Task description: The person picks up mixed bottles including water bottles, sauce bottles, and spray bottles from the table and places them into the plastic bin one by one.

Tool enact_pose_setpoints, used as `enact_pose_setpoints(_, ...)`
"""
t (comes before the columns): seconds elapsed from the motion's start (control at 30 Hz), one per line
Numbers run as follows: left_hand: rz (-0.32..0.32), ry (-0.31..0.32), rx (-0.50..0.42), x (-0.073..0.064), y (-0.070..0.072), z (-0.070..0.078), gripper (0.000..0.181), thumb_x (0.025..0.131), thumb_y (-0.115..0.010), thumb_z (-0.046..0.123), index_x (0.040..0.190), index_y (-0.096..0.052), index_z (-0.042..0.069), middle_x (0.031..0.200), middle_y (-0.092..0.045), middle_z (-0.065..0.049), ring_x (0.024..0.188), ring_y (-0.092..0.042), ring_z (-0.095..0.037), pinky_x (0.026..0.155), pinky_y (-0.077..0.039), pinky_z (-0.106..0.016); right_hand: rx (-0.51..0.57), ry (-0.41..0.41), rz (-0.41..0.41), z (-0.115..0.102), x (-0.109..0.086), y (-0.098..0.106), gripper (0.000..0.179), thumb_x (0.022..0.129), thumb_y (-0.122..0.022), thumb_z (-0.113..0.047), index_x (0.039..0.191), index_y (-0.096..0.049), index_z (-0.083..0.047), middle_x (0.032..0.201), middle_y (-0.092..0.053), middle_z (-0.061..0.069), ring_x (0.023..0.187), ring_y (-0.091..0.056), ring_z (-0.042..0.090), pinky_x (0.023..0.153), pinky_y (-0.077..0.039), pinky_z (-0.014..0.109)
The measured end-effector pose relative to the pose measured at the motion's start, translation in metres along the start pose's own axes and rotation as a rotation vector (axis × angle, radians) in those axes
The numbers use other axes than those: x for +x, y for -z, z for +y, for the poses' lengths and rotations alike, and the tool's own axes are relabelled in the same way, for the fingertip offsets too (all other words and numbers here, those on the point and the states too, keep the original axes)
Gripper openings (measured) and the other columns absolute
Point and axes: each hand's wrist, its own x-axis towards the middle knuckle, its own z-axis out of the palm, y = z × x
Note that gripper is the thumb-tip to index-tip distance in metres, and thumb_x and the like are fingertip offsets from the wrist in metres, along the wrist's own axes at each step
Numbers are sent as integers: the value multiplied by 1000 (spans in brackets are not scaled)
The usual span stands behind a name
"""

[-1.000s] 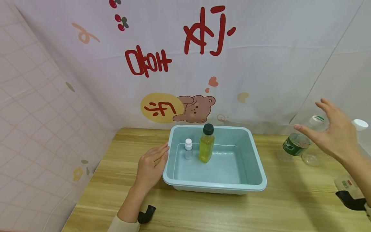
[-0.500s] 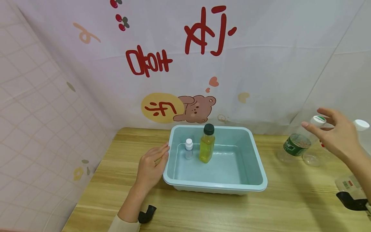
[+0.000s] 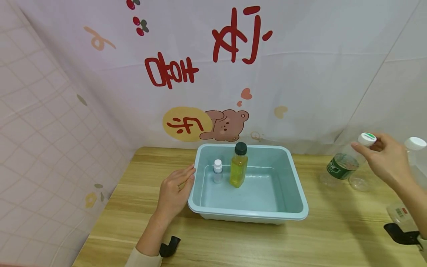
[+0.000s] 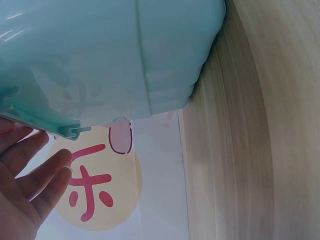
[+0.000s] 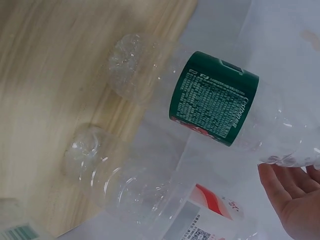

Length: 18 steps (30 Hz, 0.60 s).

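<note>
My left hand [image 3: 175, 191] rests against the left rim of a light blue plastic tub [image 3: 248, 215], fingers nearly straight. The left wrist view shows those fingers [image 4: 42, 172] at the rim's underside. Inside the tub stand a bottle of yellow-green liquid [image 3: 238, 170] with a black cap and a small white-capped bottle [image 3: 218, 174]. At the right, my right hand [image 3: 388, 159] grips a clear plastic bottle with a green label [image 3: 343, 166] at its neck, just below the white cap. In the right wrist view, fingertips [image 5: 267, 175] meet the bottle's upper part, and its neck is out of frame.
A clear bottle with a red-and-white label [image 5: 212, 200] stands close beside the green-labelled one. Farther right is a larger clear bottle with a white cap [image 3: 415, 143], partly behind the right forearm. A printed white cloth [image 3: 300, 74] hangs behind the wooden table [image 3: 233, 244].
My right hand has come down from above with spread fingers and closed round the neck of the green-labelled bottle. The left hand and tub have stayed in place.
</note>
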Motion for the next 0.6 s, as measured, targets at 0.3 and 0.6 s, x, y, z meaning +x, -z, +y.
enact_pose_setpoints(0.3, 7, -4, 3, 0, 0, -1, 25, 96, -72, 6, 120, -78, 2, 129, -73, -8, 114, -72, -30, 95, -59, -51, 10, -30, -3, 2, -3, -4, 63, 105, -60, -43, 139, -53, 9, 127, -62, 32, 105, -59, 36, 65, -37, 19)
enact_pose_setpoints(0.6, 5, -2, -3, -1, -1, -2, 25, 96, -72, 7, 121, -78, 2, 129, -72, -7, 115, -71, -29, 96, -59, -51, 21, -59, -3, 0, -7, -3, 63, 104, -60, -47, 133, -54, 8, 126, -61, 28, 97, -57, 20, 65, -36, 19)
